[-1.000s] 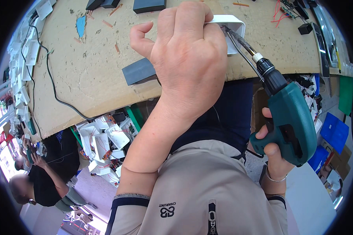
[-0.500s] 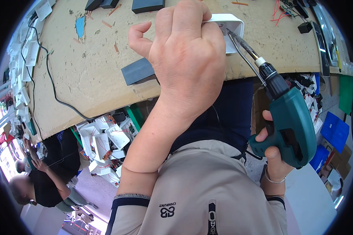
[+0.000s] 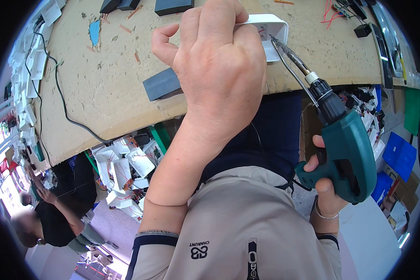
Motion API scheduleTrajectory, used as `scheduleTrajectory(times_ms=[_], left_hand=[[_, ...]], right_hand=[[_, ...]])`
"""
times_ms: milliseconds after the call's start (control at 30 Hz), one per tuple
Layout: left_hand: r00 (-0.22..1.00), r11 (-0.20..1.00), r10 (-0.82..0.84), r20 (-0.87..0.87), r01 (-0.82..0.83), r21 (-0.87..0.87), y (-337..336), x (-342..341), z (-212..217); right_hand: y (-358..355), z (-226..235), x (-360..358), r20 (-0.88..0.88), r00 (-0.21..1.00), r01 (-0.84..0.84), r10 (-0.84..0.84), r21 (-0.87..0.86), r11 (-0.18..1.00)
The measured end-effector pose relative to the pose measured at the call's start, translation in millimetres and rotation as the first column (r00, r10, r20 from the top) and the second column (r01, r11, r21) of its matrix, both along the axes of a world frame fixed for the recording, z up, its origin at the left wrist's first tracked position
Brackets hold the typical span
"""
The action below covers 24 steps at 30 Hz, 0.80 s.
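My left hand covers and grips a white plastic housing that rests near the front edge of the worn brown workbench. Only the housing's right end shows past my fingers. My right hand is wrapped around the handle of a green electric screwdriver. Its black chuck and long metal bit slant up and left, and the tip sits at the open right end of the housing.
A dark grey block lies on the bench left of my hand, with a black cable further left. White housings are piled below the bench. A person in black crouches at lower left. Blue bins stand at right.
The screwdriver has dropped slightly and its bit tip has edged closer into the housing's end. My left hand stays on the housing.
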<state>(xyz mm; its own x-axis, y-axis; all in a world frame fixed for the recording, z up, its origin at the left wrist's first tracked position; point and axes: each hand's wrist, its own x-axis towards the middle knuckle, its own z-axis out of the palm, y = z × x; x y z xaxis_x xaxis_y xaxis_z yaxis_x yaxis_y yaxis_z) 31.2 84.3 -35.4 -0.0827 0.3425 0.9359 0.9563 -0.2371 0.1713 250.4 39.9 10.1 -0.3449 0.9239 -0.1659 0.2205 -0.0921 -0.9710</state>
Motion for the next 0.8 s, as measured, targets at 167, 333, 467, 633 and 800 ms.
scheduleTrajectory(times_ms=[167, 333, 467, 633, 800], left_hand=[[1.000, 1.000, -0.011, 0.007, 0.011, 0.016, 2, 0, -1], [1.000, 0.999, -0.021, 0.012, 0.021, 0.032, 3, -1, -3], [0.999, 0.998, -0.031, 0.018, 0.030, 0.046, 4, -1, -4], [0.999, 0.997, -0.037, 0.023, 0.036, 0.063, 3, -2, -4], [0.998, 0.996, -0.049, 0.029, 0.047, 0.081, 5, 2, -6]], right_hand=[[3, -1, 1, 0.000, 1.000, -0.022, 0.022, 0.017, 1.000], [5, -2, -2, -0.007, 1.000, -0.023, 0.023, 0.008, 1.000], [7, -3, -5, -0.018, 1.000, -0.024, 0.024, 0.009, 1.000], [10, -4, -8, -0.019, 0.999, -0.030, 0.030, -0.001, 1.000], [11, -3, -8, -0.001, 1.000, -0.028, 0.028, -0.016, 0.999]])
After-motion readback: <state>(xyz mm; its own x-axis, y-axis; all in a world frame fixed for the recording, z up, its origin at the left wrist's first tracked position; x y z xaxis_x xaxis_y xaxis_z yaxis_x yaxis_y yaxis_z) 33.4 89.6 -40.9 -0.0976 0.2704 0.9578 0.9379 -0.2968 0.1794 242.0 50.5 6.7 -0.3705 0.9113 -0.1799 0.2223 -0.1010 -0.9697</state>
